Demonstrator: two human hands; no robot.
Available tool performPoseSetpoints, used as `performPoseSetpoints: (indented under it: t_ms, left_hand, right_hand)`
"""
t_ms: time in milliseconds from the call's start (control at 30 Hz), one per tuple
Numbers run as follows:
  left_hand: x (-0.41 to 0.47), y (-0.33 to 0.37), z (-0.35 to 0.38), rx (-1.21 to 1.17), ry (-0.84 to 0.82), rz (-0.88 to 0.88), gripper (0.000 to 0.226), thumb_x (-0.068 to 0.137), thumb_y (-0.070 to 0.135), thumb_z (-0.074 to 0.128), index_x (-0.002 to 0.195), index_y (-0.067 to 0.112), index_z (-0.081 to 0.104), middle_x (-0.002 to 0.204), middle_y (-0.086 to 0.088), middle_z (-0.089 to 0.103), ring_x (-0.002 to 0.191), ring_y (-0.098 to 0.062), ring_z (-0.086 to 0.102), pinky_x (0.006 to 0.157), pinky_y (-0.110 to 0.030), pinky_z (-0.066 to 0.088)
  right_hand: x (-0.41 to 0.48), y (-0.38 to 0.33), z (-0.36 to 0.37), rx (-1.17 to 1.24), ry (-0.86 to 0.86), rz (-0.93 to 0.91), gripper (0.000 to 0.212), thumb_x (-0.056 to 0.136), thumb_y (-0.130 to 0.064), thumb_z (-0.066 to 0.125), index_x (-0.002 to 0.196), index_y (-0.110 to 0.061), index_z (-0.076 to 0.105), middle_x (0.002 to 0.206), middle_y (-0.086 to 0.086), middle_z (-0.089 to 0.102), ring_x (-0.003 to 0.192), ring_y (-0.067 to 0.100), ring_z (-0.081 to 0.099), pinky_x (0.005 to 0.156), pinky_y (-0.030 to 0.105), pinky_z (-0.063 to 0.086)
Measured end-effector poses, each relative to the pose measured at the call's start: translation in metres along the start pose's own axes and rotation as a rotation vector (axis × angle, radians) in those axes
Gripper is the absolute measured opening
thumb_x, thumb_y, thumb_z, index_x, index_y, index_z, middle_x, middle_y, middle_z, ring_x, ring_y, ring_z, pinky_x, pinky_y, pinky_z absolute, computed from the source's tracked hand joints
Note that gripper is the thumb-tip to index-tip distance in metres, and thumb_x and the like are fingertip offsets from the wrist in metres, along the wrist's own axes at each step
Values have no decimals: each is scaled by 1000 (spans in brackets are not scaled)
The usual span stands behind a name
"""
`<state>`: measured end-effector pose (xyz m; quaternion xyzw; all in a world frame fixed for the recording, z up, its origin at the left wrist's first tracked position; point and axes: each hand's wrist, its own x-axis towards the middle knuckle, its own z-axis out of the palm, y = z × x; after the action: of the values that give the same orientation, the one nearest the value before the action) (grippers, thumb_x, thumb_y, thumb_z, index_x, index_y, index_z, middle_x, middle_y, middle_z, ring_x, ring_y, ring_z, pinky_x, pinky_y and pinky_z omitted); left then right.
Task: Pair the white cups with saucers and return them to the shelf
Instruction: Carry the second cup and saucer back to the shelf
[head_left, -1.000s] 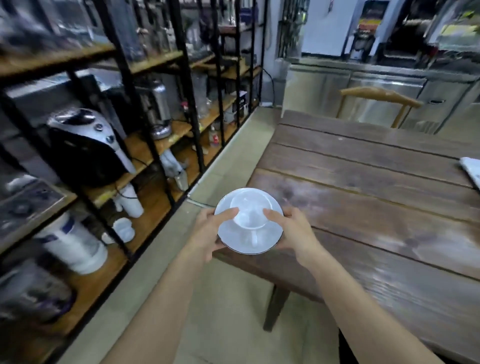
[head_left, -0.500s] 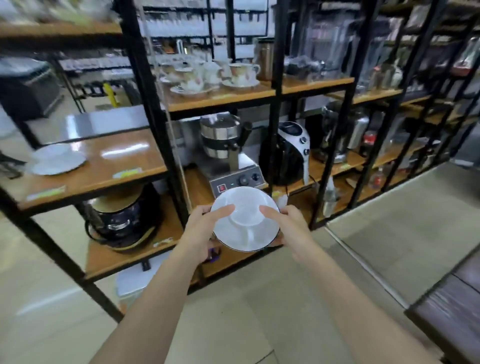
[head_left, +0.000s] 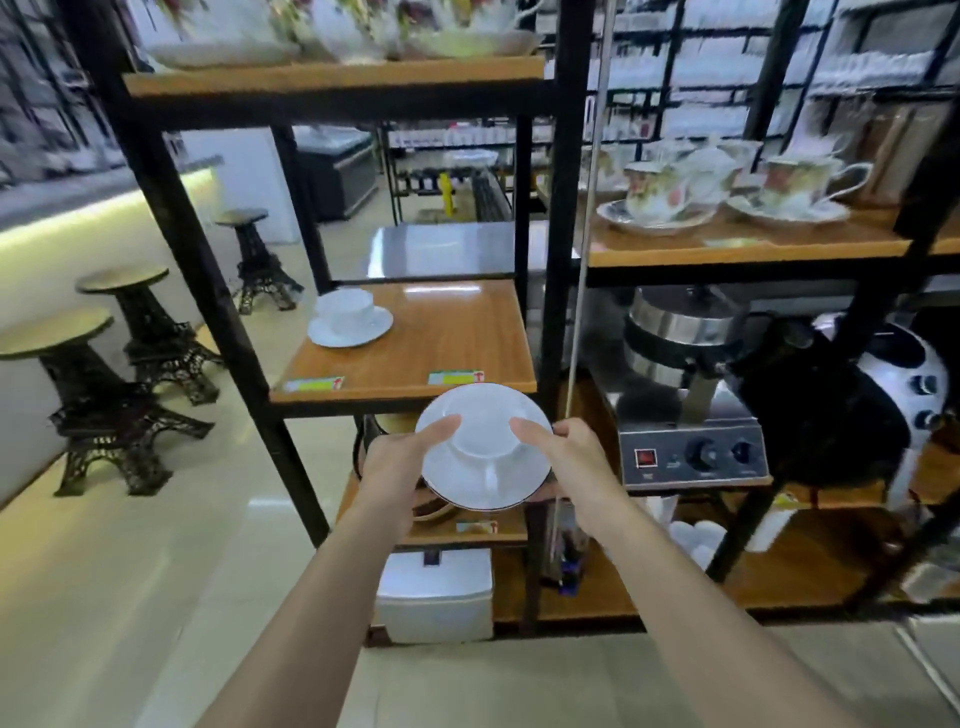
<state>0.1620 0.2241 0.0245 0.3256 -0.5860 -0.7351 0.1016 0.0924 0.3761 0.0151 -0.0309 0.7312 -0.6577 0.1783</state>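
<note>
Black metal shelving with wooden boards fills the view ahead, above a pale glossy floor. On the middle wooden shelf (head_left: 452, 338) sits another white cup (head_left: 345, 304) on its saucer (head_left: 349, 327), toward the back left corner. I hold a white cup (head_left: 485, 434) resting on a white saucer (head_left: 483, 475) out in front of me, just below the front edge of that shelf and not touching it. My left hand (head_left: 395, 460) clamps the saucer's left rim, thumb pressed against the cup's side. My right hand (head_left: 569, 457) clamps the right rim the same way, thumb on the cup. Flowered cups on saucers (head_left: 727, 202) stand on a higher shelf to the right, above a steel appliance with dials (head_left: 691, 415). Dark stools (head_left: 111, 384) stand on the floor at the left
</note>
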Motion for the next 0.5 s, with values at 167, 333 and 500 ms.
performPoseSetpoints:
  t_ms: [167,333,500]
  left_hand:
    - [63,23,5,-46,72,36,51,69,31,79,111,7,64,112,-14,68,104,-34,62,89,-47,53]
    - [119,46,9,-76,144,65,66,53,40,83,108,9,65,110,-9,70,101,-31,63,89,-47,53]
    - [173,67,16,-70,141,48,70,54,42,83,112,9,61,113,-10,67,103,-32,62,91,-47,53]
  right_hand:
    - [75,-23,23,-67,-40,-42,33,82,-41,65,101,-24,44,91,-8,48,97,18,53,76,35,58]
    - [135,-43,43,21,-69,-21,42,79,-38,68,106,-13,48,95,-1,53,90,20,57,58,32,56]
    - [194,-52,61,-23,1,-14,49,67,-51,71,98,-15,57,100,5,63,94,25,62,83,48,56]
